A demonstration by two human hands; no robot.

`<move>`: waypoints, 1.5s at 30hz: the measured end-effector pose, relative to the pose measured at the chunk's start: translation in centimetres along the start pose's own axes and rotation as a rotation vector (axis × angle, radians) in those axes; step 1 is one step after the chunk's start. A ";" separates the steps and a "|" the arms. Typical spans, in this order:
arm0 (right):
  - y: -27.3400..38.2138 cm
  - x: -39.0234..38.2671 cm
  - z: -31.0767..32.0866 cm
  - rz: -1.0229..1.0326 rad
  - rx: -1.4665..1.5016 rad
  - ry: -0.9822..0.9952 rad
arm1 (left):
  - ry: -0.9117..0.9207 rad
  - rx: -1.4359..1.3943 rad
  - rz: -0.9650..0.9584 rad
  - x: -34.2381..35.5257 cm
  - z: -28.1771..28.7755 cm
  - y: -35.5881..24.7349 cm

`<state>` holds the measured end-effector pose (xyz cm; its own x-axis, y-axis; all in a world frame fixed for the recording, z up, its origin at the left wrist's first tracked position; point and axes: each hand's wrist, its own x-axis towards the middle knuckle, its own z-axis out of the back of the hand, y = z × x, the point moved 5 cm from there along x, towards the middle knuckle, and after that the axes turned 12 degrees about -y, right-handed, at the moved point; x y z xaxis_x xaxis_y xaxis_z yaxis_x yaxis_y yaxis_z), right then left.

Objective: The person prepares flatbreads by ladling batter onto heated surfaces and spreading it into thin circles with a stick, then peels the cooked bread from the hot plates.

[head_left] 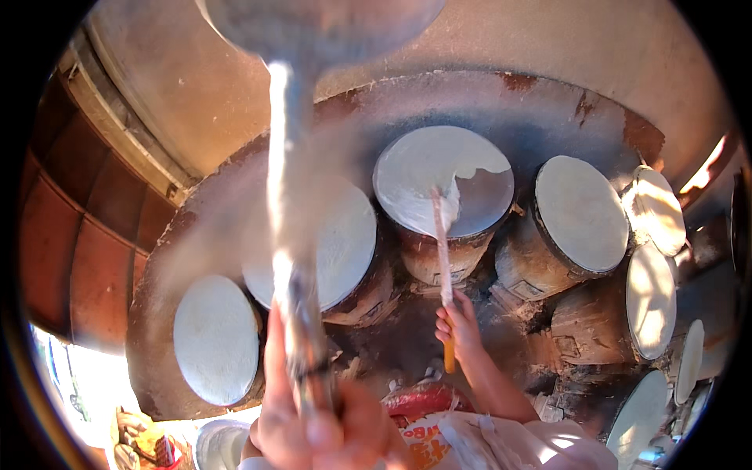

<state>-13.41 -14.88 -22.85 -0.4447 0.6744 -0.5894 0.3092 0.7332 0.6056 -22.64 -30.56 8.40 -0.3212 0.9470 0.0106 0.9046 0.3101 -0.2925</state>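
My left hand (337, 431), low and close to the camera, is closed round the long handle of a metal ladle (321, 27). The handle rises upright through the view, its wide round bowl cut off by the top edge. My right hand (460, 323) grips a thin flat stick (442, 262) with an orange end. The stick's far tip rests in white batter on the middle round griddle (484, 205). Batter covers most of that griddle's surface; a patch at its right side shows bare grey metal. The ladle's handle hides part of the griddle left of it.
More round white-coated griddles on clay stoves curve around me: one far left (217, 339), one to the right (582, 213), several along the right edge. A brown wall (548, 39) rises behind. At lower left stands a pale bucket (222, 444).
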 end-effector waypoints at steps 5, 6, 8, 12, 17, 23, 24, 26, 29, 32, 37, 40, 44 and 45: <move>3.9 0.8 -0.3 0.098 -0.012 -0.087 | 0.013 -0.053 -0.033 -0.4 -0.3 -1.7; 5.3 2.2 -0.3 0.135 0.009 -0.113 | 0.014 -0.049 -0.012 0.8 -0.2 -1.6; 6.4 2.9 -0.8 0.209 -0.119 -0.173 | 0.002 -0.031 0.017 2.0 0.1 -1.2; 3.5 0.4 -0.9 0.039 -0.343 -0.103 | -0.041 0.092 -0.057 3.5 -0.1 -2.3; 9.9 1.9 6.0 0.052 -0.313 -0.246 | -0.161 0.350 -0.140 9.2 0.3 -3.9; 16.8 6.4 4.1 0.097 -0.303 -0.091 | -0.298 0.634 -0.219 17.4 0.2 -4.9; 17.1 7.1 3.5 0.143 -0.303 -0.124 | -0.321 0.677 -0.224 19.1 0.3 -4.9; 12.9 5.0 1.5 0.117 -0.434 -0.189 | -0.348 0.742 -0.235 21.9 0.2 -5.0; 6.6 1.4 1.6 -0.107 -0.419 0.137 | -0.366 0.816 -0.253 24.3 0.4 -5.6; 12.6 2.9 6.8 -0.061 -0.372 -0.196 | -0.386 0.913 -0.267 26.7 -0.6 -5.9; 21.5 10.2 4.6 0.192 -0.447 -0.039 | -0.408 1.052 -0.274 29.7 -2.8 -5.3; 22.2 9.3 5.5 0.245 -0.740 -0.113 | -0.328 1.021 -0.246 32.3 -2.4 -2.2; 18.9 5.9 7.0 0.133 -0.795 -0.058 | -0.375 0.918 -0.330 26.4 -2.9 -0.4; 20.3 6.7 7.3 0.157 -0.766 -0.121 | -0.377 0.875 -0.324 25.5 -2.9 0.8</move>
<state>-4.00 5.13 -18.38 -0.3359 0.8021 -0.4937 -0.3231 0.3943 0.8603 -29.29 -5.89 11.17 -0.7200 0.6925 -0.0446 0.2828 0.2341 -0.9302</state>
